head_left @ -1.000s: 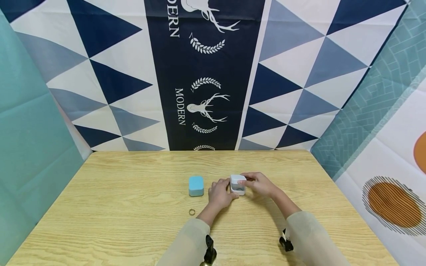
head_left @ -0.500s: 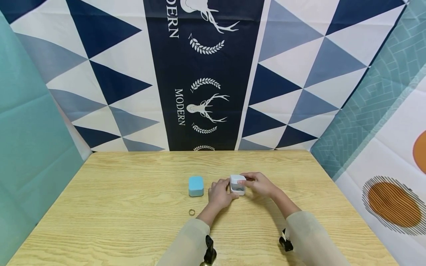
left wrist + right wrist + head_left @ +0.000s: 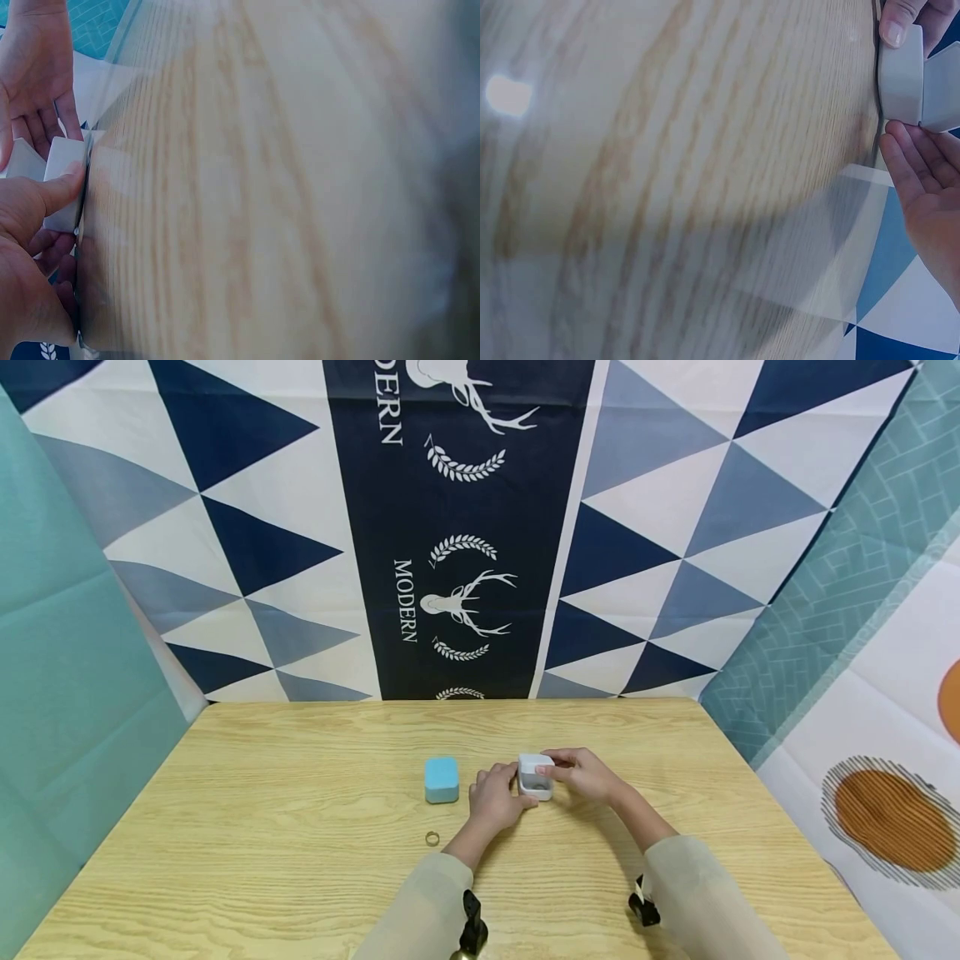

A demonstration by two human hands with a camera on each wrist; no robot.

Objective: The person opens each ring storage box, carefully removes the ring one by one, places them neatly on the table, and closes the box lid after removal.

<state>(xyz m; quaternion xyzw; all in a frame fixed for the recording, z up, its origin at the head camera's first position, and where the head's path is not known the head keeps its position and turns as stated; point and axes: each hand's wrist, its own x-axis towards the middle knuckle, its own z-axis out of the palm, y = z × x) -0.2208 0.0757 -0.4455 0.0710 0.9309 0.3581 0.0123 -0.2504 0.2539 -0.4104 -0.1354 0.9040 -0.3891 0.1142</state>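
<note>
Overall, a patterned cloth (image 3: 255,527) of blue and white triangles, with a dark strip of white deer, hangs beyond the white box (image 3: 534,779). Under the box spreads a wood-grain table (image 3: 247,827). From the near side, two pale sleeves (image 3: 420,906) reach toward the box. The left hand (image 3: 496,794) lies at the box's left, thumb at the front and fingers bent round the side, gripping its base. The right hand (image 3: 588,775), at the box's right, is drawn into a pinch, thumb in front and fingers behind, on the raised lid. The white box itself stands open on the table between both hands. Left of it, well apart, sits a closed blue box (image 3: 442,780). Farther toward the person, also left of the white box, lies a gold-coloured ring (image 3: 432,838).
</note>
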